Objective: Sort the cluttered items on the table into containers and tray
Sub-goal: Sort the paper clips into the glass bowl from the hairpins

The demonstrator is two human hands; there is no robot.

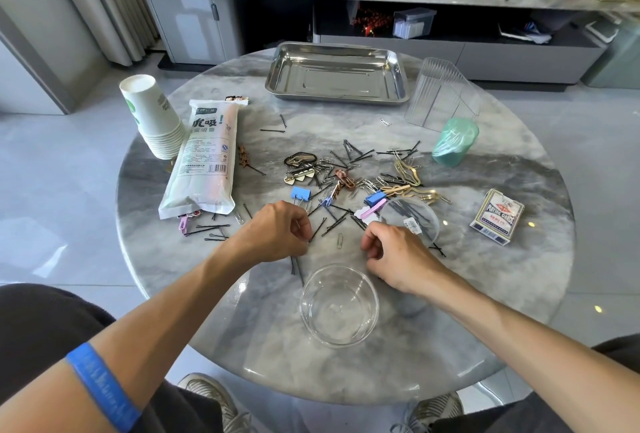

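A round marble table (502, 294) is seen from above, with both bare hands lowered at the near edge of a clutter of hairpins (332, 221), paper clips and hair clips spread across the middle. The left hand (277, 231) is curled, fingertips pinched on what appears to be a thin black hairpin lying on the table; the pinched item is too small to confirm fully. The right hand (391, 252) is curled with thumb and fingers drawn together beside a clear round lid (412, 218); whether anything is held cannot be told. A single paper clip (340, 240) lies between the two hands. An empty clear glass bowl (339, 304) sits just in front of the hands, nearest the person. A steel tray (337, 74) is set at the far side, empty; a ribbed clear holder (440, 96) and a green cup (455, 141) stand to its right. Blue binder clips (300, 193) are mixed into the pile. Handling is judged as follows: pins and clips are light, stiff, thin and lie flat on slick stone, so they are likely best slid or nipped at one end with fingertips. The bowl is judged fragile and smooth. Sorting is judged barely begun.
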